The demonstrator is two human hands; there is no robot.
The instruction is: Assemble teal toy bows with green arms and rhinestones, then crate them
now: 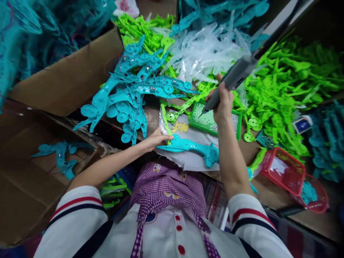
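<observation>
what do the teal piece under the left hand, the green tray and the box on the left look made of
Teal piece: moulded plastic, likely, smooth with a slight sheen.
Green tray: plastic too by its bright even colour and gridded face.
Box: brown cardboard, matte, with folded flaps.

r hand (223, 102) grips driver (231, 80); l hand (156, 139) pins teal part (188, 146).

My bench (271, 195) is brown and crowded. Right before me a clear plastic sheet (188, 159) lies on it, with a teal plastic part (188, 146) on top. A green tray (212, 123) sits just beyond. Teal parts (129, 96) pile up on the left, green parts (285, 89) on the right, clear ones (206, 50) between. Two red baskets (285, 170) stand at the near right edge.
</observation>
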